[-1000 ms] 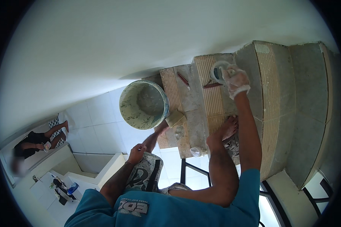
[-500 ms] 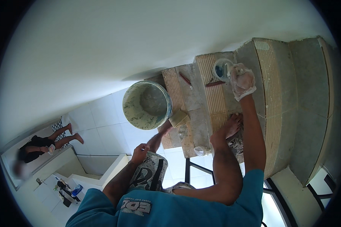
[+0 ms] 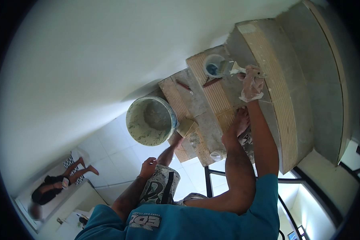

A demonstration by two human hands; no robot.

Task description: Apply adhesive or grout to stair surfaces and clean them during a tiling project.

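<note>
My right hand point(image 3: 253, 82), in a clear plastic glove, is closed around the handle of a paintbrush point(image 3: 237, 69). The bristles point left, by the rim of a small clear tub point(image 3: 213, 67) with bluish contents that stands on a stair step. Over my left thigh, my left hand point(image 3: 148, 167) is held with its fingers curled together; whether something small is between them is hidden. In front of it stands a large pale bucket point(image 3: 133, 127), its inside smeared with grey.
Dark red tools point(image 3: 212, 82) lie on the steps point(image 3: 218, 96), left of my right foot. A beige block point(image 3: 187, 127) sits beside the bucket, a crumpled plastic bag point(image 3: 217, 155) near the step's end. Another person point(image 3: 54, 186) sits far left. A white wall point(image 3: 108, 52) runs along the stairs.
My right hand has turned, and the paintbrush now shows plainly beside the tub. The whole view has tilted. My left hand stays over my thigh.
</note>
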